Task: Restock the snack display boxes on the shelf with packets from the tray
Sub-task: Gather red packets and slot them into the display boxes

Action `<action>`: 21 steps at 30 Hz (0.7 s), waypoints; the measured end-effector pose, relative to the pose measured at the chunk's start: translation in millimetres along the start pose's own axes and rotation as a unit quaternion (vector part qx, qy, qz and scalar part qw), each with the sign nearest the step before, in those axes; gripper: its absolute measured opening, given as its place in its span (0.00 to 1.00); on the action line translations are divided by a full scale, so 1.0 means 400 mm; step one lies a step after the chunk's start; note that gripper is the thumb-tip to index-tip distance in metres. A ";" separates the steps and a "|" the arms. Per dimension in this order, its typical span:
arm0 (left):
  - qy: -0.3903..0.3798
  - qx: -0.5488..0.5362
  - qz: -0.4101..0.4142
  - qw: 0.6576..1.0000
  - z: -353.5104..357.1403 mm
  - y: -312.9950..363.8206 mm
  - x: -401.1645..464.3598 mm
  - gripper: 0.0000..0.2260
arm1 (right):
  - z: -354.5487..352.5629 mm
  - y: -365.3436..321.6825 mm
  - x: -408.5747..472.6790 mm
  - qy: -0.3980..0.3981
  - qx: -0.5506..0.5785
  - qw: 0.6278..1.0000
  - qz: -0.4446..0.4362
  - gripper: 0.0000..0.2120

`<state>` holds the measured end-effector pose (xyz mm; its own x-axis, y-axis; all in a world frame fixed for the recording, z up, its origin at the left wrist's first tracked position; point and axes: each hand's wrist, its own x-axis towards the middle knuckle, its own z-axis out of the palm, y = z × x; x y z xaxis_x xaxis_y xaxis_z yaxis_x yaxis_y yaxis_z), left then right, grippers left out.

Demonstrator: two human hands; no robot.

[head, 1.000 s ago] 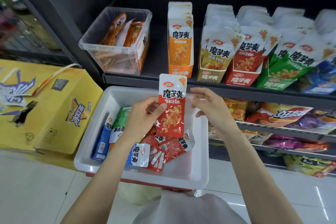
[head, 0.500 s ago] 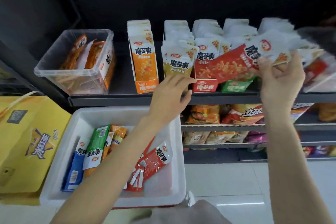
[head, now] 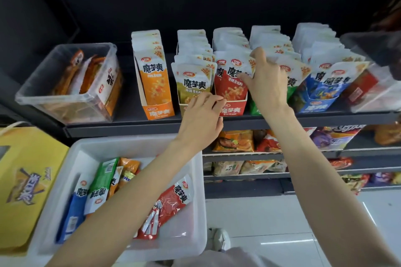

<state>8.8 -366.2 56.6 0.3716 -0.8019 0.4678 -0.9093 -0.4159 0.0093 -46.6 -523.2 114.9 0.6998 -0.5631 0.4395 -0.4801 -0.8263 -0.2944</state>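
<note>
A red snack packet stands at the front of the red display box on the shelf. My right hand pinches its top right corner between thumb and fingers. My left hand rests at the red box's front left corner, fingers curled against its edge. Orange, olive, green and blue display boxes stand in the same row. Below left, the white tray holds blue, green, orange and red packets.
A clear plastic bin of orange packets sits at the shelf's left end, another clear bin at the right end. A yellow carton stands left of the tray. Lower shelves carry more snack bags. White floor tiles lie below.
My right hand carried the red packet from above the tray up to the shelf and set it upright in the red box. My left hand moved to that box's front.
</note>
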 end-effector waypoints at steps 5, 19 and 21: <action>-0.001 -0.027 0.001 1.000 -0.001 0.000 -0.006 0.18 | 0.010 0.007 -0.004 0.009 -0.017 1.000 -0.012 0.21; 0.094 -0.329 -0.409 0.846 -0.085 -0.186 -0.485 0.04 | 0.118 -0.207 -0.373 -0.268 0.310 0.906 -0.104 0.04; 0.014 -0.282 -0.426 0.860 -0.093 -0.243 -0.580 0.07 | 0.185 -0.262 -0.398 -0.332 0.290 0.884 -0.158 0.06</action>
<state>4.2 -123.7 -20.0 0.9500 -0.2957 0.1005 -0.2593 -0.5673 0.7816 -68.5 -347.3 13.0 0.9989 -0.0244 0.0395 0.0113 -0.6975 -0.7165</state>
